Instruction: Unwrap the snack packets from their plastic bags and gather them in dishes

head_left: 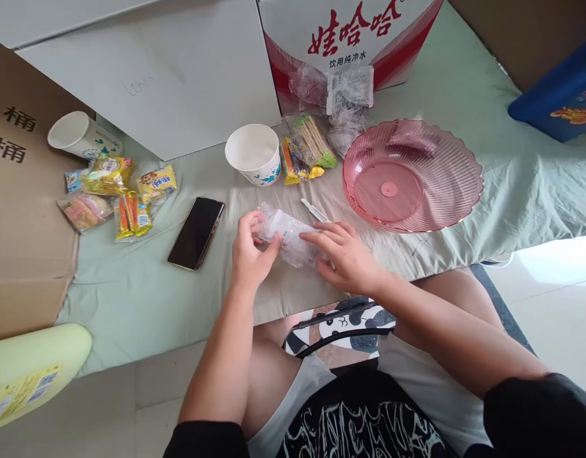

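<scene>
In front of me on the green cloth is a small packet in clear bubble wrap (289,234), with something whitish inside that I cannot make out. My left hand (255,247) grips its left end between thumb and fingers. At the right end, the curled fingers of my right hand (345,256) lie on top of the wrap, thumb below. A slim white tool (313,210), perhaps a utility knife, lies just beyond the right fingers and is partly hidden by them. Behind the packet stands a white paper cup (253,156) with a blue print.
A pink ribbed bowl (411,181) sits to the right, crumpled clear wrap (347,92) behind it. Wrapped snacks (312,143) lie beside the cup. Left are a phone (196,233), more packets (109,175) and a tipped cup (80,135). Boxes (154,76) line the back.
</scene>
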### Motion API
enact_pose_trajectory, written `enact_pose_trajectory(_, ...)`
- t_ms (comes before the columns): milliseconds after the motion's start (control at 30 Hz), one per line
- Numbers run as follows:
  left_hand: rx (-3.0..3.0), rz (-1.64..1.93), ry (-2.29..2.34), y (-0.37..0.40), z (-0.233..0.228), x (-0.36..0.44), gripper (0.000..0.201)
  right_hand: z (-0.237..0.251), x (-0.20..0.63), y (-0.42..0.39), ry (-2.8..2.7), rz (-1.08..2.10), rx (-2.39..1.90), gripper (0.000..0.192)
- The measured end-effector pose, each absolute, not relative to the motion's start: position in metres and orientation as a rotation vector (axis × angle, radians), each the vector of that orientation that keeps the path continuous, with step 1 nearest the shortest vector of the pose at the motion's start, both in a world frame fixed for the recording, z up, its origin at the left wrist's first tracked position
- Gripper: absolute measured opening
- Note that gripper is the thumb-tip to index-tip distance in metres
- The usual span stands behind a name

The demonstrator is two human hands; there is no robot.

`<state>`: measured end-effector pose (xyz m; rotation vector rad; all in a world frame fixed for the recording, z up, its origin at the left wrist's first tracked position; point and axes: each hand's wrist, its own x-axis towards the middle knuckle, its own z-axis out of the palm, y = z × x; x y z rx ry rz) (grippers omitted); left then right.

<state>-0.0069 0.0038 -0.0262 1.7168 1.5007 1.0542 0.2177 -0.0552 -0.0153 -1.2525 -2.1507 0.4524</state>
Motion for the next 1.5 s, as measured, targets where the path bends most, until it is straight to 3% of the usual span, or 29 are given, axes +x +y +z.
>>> enact_pose_trajectory(133, 1.521, 1.295, 1.706, 0.011, -0.026, -0.018, 0.040, -0.002, 0.227, -0.058, -2.109, 0.330, -1.192, 0.026)
enact_pose_trajectory(333, 1.659, 1.435, 1.661, 0.009, -0.017, -0.036, 0.030, 0.024, 0.245, -0.071, -1.884, 0.276, -1.154, 0.032)
enact_pose_trajectory(500, 2.027, 0.786, 1.469, -0.009, 0.007, -0.026, 0.017, 0.029, 0.241, -0.079, -2.196, 0.380, -1.153, 0.020)
enact_pose_trajectory(667, 1.991, 0.265, 1.622, -0.020, 0.021, -0.024, 0.028, 0.031, 0.229, -0.081, -2.657, 0.420, -1.681, 0.028)
enact_pose_trajectory(767, 2.135, 0.110, 1.597, -0.026, 0.022, -0.020, 0.023, 0.035, 0.221, -0.080, -2.669, 0.533, -1.915, 0.028)
enact_pose_trajectory(1033, 2.180, 0.250, 1.422, -0.023, 0.019, -0.014, 0.010, 0.021, 0.215, -0.077, -2.348, 0.381, -1.710, 0.039)
enact_pose_trajectory(1167, 2.075, 0.329, 1.340, -0.021, 0.017, -0.020, 0.015, 0.008, 0.215, -0.076, -2.289, 0.248, -1.613, 0.028)
enact_pose_trajectory(1300, 2.110, 0.433, 1.289, -0.020, 0.010, -0.020, 0.006, 0.002, 0.214, -0.074, -2.271, 0.221, -1.572, 0.015)
enact_pose_trajectory(1500, 2.187, 0.534, 1.258, -0.019, 0.012, -0.012, 0.008, 0.002, 0.213, -0.075, -2.330, 0.350, -1.505, 0.019)
